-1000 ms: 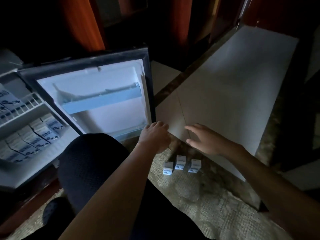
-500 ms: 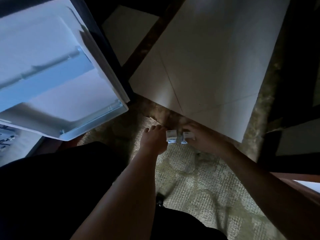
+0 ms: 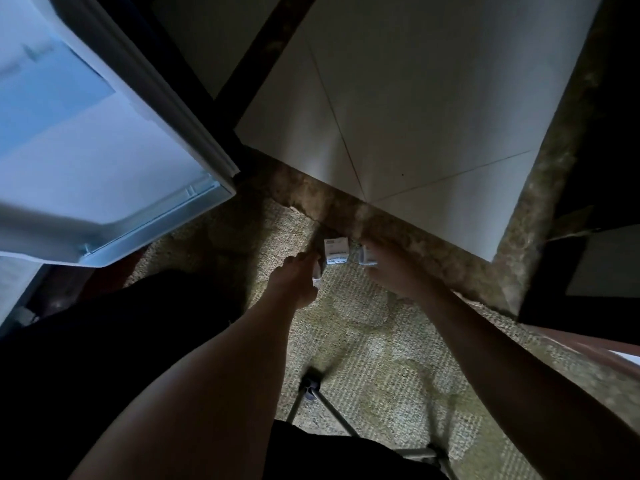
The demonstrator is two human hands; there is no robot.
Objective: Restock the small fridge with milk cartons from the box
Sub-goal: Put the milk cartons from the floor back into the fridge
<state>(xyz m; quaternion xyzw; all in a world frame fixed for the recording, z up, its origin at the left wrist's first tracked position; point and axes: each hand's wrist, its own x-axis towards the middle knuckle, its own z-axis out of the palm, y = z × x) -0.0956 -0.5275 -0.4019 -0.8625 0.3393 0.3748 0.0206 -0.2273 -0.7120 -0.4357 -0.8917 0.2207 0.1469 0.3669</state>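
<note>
Three small white milk cartons stand on the woven mat. My left hand (image 3: pixel 297 282) grips the left carton (image 3: pixel 317 274), which is mostly hidden behind my fingers. The middle carton (image 3: pixel 336 251) stands free between my hands. My right hand (image 3: pixel 391 271) holds the right carton (image 3: pixel 366 256), with only its left side showing. The open fridge door (image 3: pixel 104 161), white inside, fills the upper left. The box is not in view.
Pale floor tiles (image 3: pixel 415 109) with a dark mottled border (image 3: pixel 433 251) lie beyond the mat (image 3: pixel 363 341). A thin metal stand leg (image 3: pixel 311 386) rests on the mat near my body. My dark-clothed knee (image 3: pixel 121 341) is at the lower left. Dark furniture (image 3: pixel 595 265) stands at the right.
Both hands came down from above the cartons and closed on the outer two. The view tilted downward, so the fridge shelves went out of sight.
</note>
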